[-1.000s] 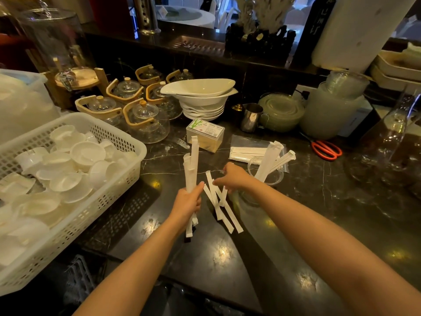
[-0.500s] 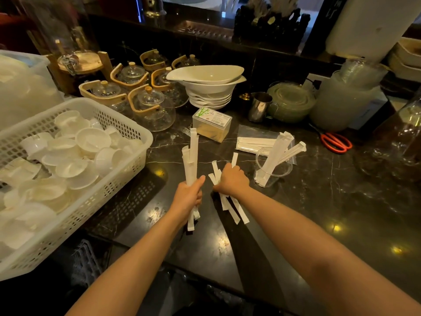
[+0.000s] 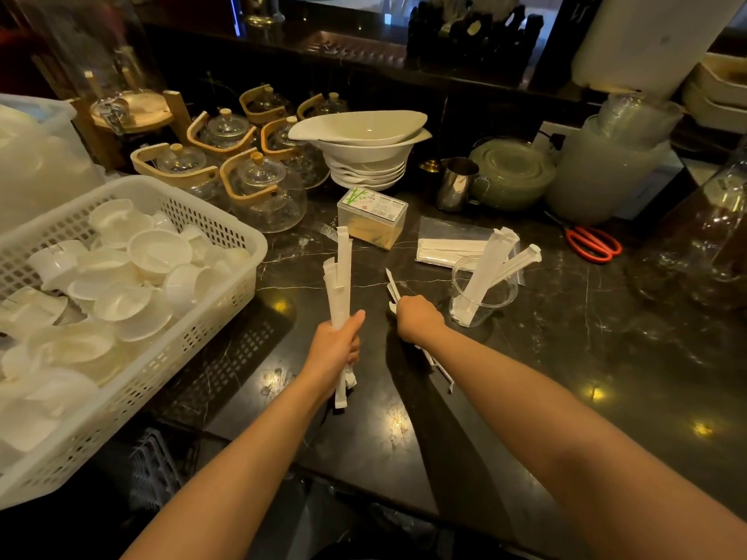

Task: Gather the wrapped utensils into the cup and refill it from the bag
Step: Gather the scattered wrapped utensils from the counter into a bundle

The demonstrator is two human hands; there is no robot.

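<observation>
Head view of a dark marble worktop (image 3: 525, 377). The left hand (image 3: 333, 349), its grip wrapped tight around an upright bundle of wrapped utensils (image 3: 339, 276), stands near the centre of the view. The right hand (image 3: 418, 319), just to its 3 o'clock, has its grip closed on a few more loose wrapped utensils (image 3: 391, 286), whose tips project toward 12 o'clock beyond the knuckles and whose tails trail under the forearm toward 5 o'clock. The clear cup (image 3: 483, 295) stands at 3 o'clock of the right hand, near it, and leans a few wrapped pieces against its far rim. The clear bag (image 3: 448, 246), lying flat with wrapped stock inside, sits at 11 o'clock of the cup, close behind it. Red scissors (image 3: 592, 246) lie toward 2 o'clock; a white basket (image 3: 226, 252) fills the 9 o'clock side. Risks, as judged: the light cup may tip when a tall bundle is dropped in off-centre; the slack right-hand pieces may slide out because they are held near one end; long wrappers may catch the rim and bend
</observation>
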